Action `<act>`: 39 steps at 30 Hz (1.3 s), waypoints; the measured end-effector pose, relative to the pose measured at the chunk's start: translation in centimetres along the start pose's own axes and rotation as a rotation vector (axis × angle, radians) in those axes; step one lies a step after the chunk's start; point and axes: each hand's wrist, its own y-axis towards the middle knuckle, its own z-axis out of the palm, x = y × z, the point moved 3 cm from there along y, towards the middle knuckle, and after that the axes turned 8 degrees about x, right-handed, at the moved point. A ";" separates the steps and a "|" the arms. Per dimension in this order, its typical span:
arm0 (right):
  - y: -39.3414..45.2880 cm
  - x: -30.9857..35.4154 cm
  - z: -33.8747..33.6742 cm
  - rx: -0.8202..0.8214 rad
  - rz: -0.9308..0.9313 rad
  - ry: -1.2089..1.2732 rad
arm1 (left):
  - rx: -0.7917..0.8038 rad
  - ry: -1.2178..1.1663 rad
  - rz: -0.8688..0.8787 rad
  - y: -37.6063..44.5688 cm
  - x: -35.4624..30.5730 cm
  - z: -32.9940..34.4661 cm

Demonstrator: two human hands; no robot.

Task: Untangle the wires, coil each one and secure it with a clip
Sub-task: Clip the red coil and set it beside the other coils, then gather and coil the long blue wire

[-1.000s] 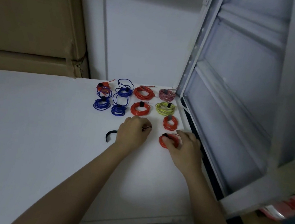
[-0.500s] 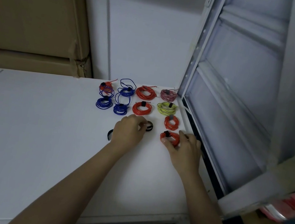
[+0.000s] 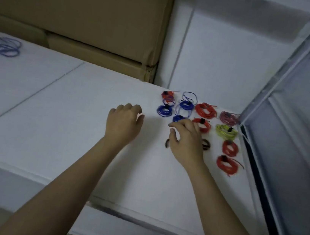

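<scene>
Several coiled wires with black clips lie in rows at the back right of the white table [image 3: 69, 125]: red coils [image 3: 205, 110] [image 3: 230, 148] [image 3: 226, 164], blue coils [image 3: 164, 110], a yellow-green coil [image 3: 226, 131] and a pink coil [image 3: 228, 117]. My left hand [image 3: 123, 123] hovers over bare table left of the coils, fingers loosely curled, holding nothing. My right hand [image 3: 186, 139] hovers in front of the coils, fingers relaxed and empty. Two loose black clips [image 3: 205, 144] [image 3: 167, 143] lie beside it. A loose blue wire [image 3: 0, 48] lies at the far left.
Cardboard boxes [image 3: 84, 17] stand behind the table on the left. A white wall panel [image 3: 218, 56] rises behind the coils. A grey framed panel [image 3: 296, 137] leans along the table's right edge. The table's front edge [image 3: 117, 209] runs below my forearms.
The view has swung left. Both hands have let go and moved left: the right hand left the nearest red coil, the left hand left the black clip. A loose blue wire came into view.
</scene>
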 end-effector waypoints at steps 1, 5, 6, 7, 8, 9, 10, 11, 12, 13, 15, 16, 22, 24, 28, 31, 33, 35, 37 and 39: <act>1.2 2.1 1.4 0.060 -0.061 0.009 | -0.013 0.043 -0.054 -0.4 2.9 -1.2; 6.2 12.1 7.7 0.291 -0.218 -0.005 | 0.010 0.173 -0.305 -3.3 15.5 -6.9; 7.4 15.1 9.6 0.323 -0.242 -0.018 | 0.014 0.190 -0.359 -4.3 18.6 -8.6; 8.5 18.2 11.3 0.359 -0.254 -0.029 | 0.016 0.204 -0.402 -5.3 21.4 -10.3; 9.4 21.3 13.1 0.393 -0.269 -0.039 | 0.028 0.219 -0.445 -6.3 24.2 -11.9; 10.4 25.6 15.5 0.425 -0.278 -0.044 | 0.042 0.239 -0.490 -7.9 27.8 -14.3; 11.0 27.0 16.4 0.453 -0.264 -0.053 | 0.057 0.235 -0.510 -8.4 29.1 -14.9; 11.8 29.9 18.0 0.468 -0.266 -0.045 | 0.068 0.244 -0.546 -9.4 31.7 -16.5; 12.5 33.0 19.8 0.488 -0.274 -0.040 | 0.069 0.246 -0.574 -10.4 34.3 -18.2; 13.0 36.0 21.1 0.500 -0.280 -0.045 | 0.075 0.250 -0.606 -11.4 36.8 -19.9; 13.9 41.5 23.5 0.510 -0.307 -0.037 | 0.063 0.263 -0.649 -12.9 41.4 -22.8; 14.4 44.1 24.5 0.514 -0.319 -0.032 | 0.050 0.270 -0.660 -13.4 43.5 -24.2; 18.3 55.5 29.1 0.493 -0.343 0.030 | 0.038 0.274 -0.711 -13.6 52.7 -30.3; 20.0 58.2 30.6 0.488 -0.345 0.063 | 0.037 0.270 -0.707 -12.8 55.4 -31.6; 23.0 62.7 34.2 0.416 -0.374 0.089 | 0.043 0.231 -0.694 -10.6 61.5 -33.1; 25.3 64.1 37.2 0.261 -0.248 0.150 | 0.036 0.213 -0.653 -8.0 66.2 -33.8; 27.4 64.2 39.8 0.271 -0.053 0.244 | 0.046 0.219 -0.623 -5.9 69.1 -34.3; 29.2 64.2 42.0 0.351 0.114 0.407 | 0.070 0.194 -0.606 -4.0 71.4 -34.4; 30.8 64.4 43.6 0.334 0.166 0.569 | 0.097 0.169 -0.576 -2.0 73.3 -34.3; 31.7 64.7 44.1 0.271 0.156 0.670 | 0.111 0.128 -0.529 -0.5 74.7 -34.1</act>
